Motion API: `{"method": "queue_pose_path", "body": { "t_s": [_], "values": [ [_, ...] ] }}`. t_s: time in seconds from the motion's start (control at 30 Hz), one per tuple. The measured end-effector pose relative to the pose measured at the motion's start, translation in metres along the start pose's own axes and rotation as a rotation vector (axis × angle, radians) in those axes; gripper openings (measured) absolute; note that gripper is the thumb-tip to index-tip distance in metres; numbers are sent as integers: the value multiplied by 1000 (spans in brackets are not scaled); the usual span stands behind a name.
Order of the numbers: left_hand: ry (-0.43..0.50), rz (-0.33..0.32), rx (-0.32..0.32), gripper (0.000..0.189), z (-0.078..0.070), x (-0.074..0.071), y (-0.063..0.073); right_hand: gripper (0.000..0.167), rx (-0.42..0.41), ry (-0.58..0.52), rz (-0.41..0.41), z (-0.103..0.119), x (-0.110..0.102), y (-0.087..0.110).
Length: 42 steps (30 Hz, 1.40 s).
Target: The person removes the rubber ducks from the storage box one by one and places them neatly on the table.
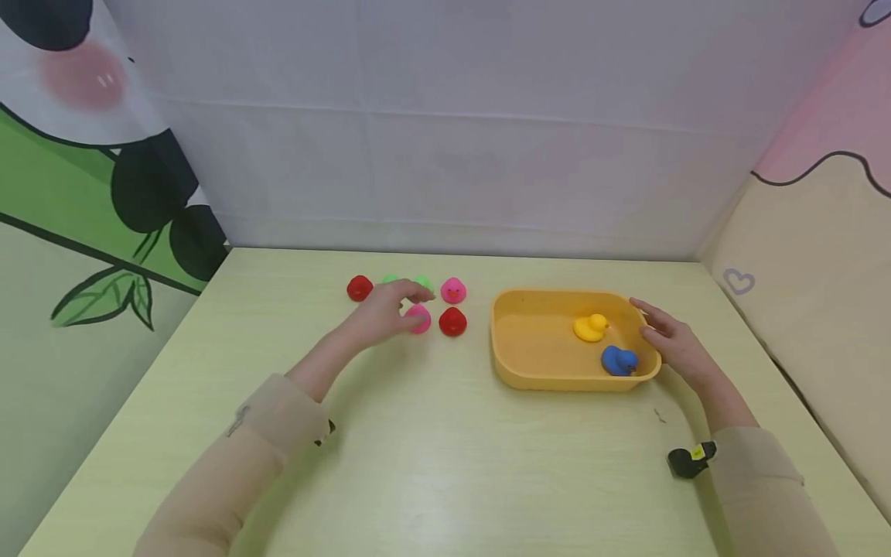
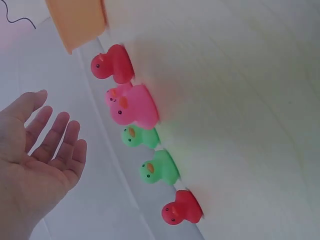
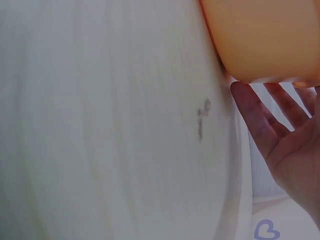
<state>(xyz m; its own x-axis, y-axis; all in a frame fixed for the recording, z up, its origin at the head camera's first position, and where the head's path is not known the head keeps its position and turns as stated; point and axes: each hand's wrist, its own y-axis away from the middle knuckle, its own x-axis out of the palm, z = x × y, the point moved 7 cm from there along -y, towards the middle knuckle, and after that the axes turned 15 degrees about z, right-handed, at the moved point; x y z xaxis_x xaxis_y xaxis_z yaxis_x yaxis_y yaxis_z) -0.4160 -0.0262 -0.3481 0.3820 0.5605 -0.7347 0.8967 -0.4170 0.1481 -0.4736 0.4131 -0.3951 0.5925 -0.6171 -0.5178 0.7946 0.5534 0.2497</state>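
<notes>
My left hand [image 1: 385, 313] hovers over a group of small rubber ducks, its fingers loosely bent and holding nothing. Nearest it is a pink duck [image 1: 418, 319], partly covered by the thumb in the head view; in the left wrist view the hand is apart from the ducks. Around it stand a red duck [image 1: 453, 322], another pink duck [image 1: 453, 291], a red duck [image 1: 360, 288] at the left and two green ducks [image 2: 160, 167]. My right hand [image 1: 668, 337] rests its fingers against the right end of a yellow-orange basin [image 1: 536, 382].
Inside the basin sit a yellow duck [image 1: 590, 327] and a blue duck [image 1: 619, 360]. The pale wooden table [image 1: 431, 472] meets a white cloth backdrop [image 1: 445, 170] behind, with printed panels at both sides. A dark mark lies on the table below the right hand.
</notes>
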Motion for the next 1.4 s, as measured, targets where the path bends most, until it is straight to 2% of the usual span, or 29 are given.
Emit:
{"method": "queue_pose_path", "body": {
  "t_s": [0.4, 0.73, 0.93, 1.17, 1.4],
  "values": [
    [37, -82, 18, 39, -36, -3, 15, 57, -9, 13, 3, 1, 0, 0],
    [46, -181, 147, 30, -72, 2, 19, 57, -29, 4, 1, -2, 0, -1],
    [62, -206, 166, 32, -93, 12, 19, 56, -33, 5, -1, -3, 0, -2],
    [89, -176, 165, 36, -112, 28, 10, 56, -28, 13, 6, -5, -6, -7],
    [137, -173, 245, 41, -131, 39, -9, 56, -42, 17, 20, -4, -17, -16]
  ]
}}
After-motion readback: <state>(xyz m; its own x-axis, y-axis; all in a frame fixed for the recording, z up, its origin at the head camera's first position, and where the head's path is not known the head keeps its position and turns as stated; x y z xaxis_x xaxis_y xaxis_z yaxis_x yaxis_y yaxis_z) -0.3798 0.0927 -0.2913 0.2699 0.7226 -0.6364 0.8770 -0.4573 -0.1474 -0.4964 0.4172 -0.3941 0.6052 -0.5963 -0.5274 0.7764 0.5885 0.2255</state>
